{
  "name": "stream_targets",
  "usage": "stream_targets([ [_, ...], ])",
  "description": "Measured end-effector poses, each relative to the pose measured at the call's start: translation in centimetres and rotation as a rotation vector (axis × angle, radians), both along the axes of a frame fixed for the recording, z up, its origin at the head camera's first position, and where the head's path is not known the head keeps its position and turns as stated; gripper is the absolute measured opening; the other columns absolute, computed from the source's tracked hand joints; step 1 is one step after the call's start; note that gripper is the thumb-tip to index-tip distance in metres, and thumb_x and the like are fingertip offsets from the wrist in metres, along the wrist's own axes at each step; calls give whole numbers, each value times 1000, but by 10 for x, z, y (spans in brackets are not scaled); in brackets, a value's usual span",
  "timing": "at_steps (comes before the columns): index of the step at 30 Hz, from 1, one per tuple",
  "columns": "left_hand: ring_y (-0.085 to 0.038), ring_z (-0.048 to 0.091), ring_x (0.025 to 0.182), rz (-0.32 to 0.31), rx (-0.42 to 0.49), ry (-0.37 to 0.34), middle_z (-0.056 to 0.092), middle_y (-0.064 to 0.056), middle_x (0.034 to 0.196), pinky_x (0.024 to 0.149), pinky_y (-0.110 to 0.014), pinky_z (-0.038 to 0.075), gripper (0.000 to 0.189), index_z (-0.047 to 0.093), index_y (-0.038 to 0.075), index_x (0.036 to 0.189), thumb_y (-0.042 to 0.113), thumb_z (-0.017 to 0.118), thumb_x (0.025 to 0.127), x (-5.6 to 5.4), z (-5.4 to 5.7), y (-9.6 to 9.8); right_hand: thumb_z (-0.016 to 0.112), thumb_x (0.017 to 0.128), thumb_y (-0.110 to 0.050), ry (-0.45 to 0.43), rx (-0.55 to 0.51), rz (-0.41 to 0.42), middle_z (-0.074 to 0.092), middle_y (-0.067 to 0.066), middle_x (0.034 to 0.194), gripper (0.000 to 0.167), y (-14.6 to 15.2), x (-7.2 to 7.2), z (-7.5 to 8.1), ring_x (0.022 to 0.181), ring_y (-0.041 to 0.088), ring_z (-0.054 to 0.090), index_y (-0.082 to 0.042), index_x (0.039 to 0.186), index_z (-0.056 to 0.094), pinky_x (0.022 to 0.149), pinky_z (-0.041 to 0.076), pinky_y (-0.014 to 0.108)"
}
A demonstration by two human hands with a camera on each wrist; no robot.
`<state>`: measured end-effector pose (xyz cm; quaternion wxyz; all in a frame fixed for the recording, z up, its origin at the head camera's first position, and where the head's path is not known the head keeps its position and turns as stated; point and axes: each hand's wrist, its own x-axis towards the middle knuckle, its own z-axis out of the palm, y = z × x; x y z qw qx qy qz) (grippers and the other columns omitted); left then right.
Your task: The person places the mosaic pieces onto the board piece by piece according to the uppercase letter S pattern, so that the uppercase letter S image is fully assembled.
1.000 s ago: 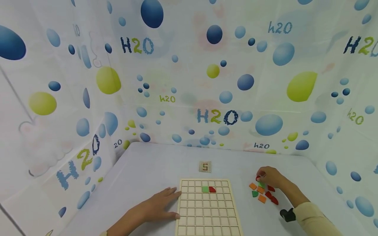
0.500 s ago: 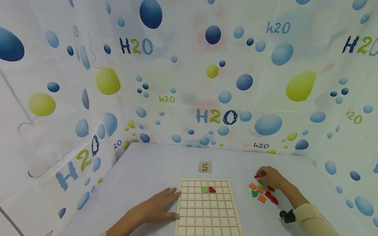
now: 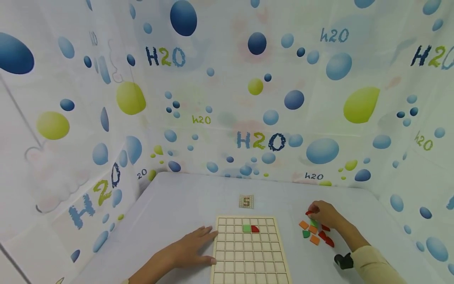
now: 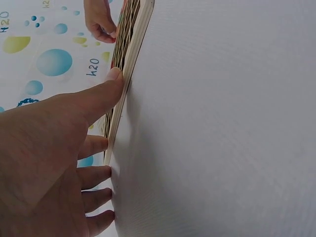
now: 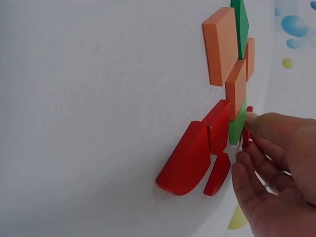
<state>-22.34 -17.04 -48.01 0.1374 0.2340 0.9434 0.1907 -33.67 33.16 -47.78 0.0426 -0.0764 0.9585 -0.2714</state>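
Note:
My left hand point(image 3: 189, 248) lies along the left edge of a wooden grid board point(image 3: 248, 252), its thumb and spread fingers touching the rim. Two pieces sit in the board's second row: a light green square point(image 3: 246, 228) and a red quarter-circle tile point(image 3: 255, 228). On the right, my right hand point(image 3: 324, 213) pinches a red tile point(image 5: 249, 131) between thumb and fingers, just beyond the loose pieces. Around it lie several orange squares point(image 5: 220, 47), a light green piece point(image 5: 238, 123), a dark green piece point(image 3: 306, 234) and red quarter-circle tiles point(image 5: 185, 160).
A small pattern card point(image 3: 246, 201) with a figure like a 5 lies behind the board. The white table point(image 3: 191, 197) is bordered by a curtain point(image 3: 220, 90) printed with bubbles and H2O. A black device point(image 3: 344, 261) sits at my right wrist.
Both hands stay nearly in place. The red tile in my right fingers turns slightly and shows more of itself than one second ago.

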Motion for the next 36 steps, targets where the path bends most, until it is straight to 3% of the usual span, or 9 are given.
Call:
stream_targets([
  [9, -42, 32, 157, -3, 2, 2, 38, -14, 169, 121, -66, 34, 87, 44, 23, 162, 67, 71, 91, 1, 0, -1, 76, 95, -9, 22, 20, -22, 67, 9, 101, 19, -7, -2, -2, 91, 24, 58, 0, 111, 70, 87, 61, 42],
  [18, -43, 31, 157, -16, 16, 11, 36, -15, 170, 121, -66, 33, 88, 42, 23, 163, 68, 69, 92, 0, -2, -2, 79, 92, -7, 99, 0, 65, 65, 7, 95, 17, -36, 2, 5, 88, 22, 56, 0, 105, 72, 83, 59, 38],
  [24, -43, 30, 157, -18, 24, 9, 36, -15, 170, 121, -67, 33, 87, 42, 23, 163, 67, 69, 92, 2, 0, -2, 79, 92, -7, 86, -56, 117, 61, 6, 95, 14, -64, 3, 7, 88, 20, 54, -2, 103, 71, 79, 55, 32],
  [31, -43, 31, 157, -11, 17, 3, 37, -14, 170, 120, -67, 34, 86, 43, 23, 162, 65, 71, 92, 3, 2, -2, 81, 91, -8, 97, -59, 151, 60, 2, 96, 19, -118, 10, 5, 91, 17, 54, -7, 106, 70, 84, 55, 36],
  [36, -43, 31, 157, -9, 23, -4, 36, -14, 170, 120, -68, 34, 86, 43, 23, 162, 64, 72, 92, 2, 2, -3, 80, 91, -6, 144, -84, 268, 61, 1, 98, 16, -149, 14, 6, 91, 16, 56, -7, 103, 70, 84, 56, 35],
])
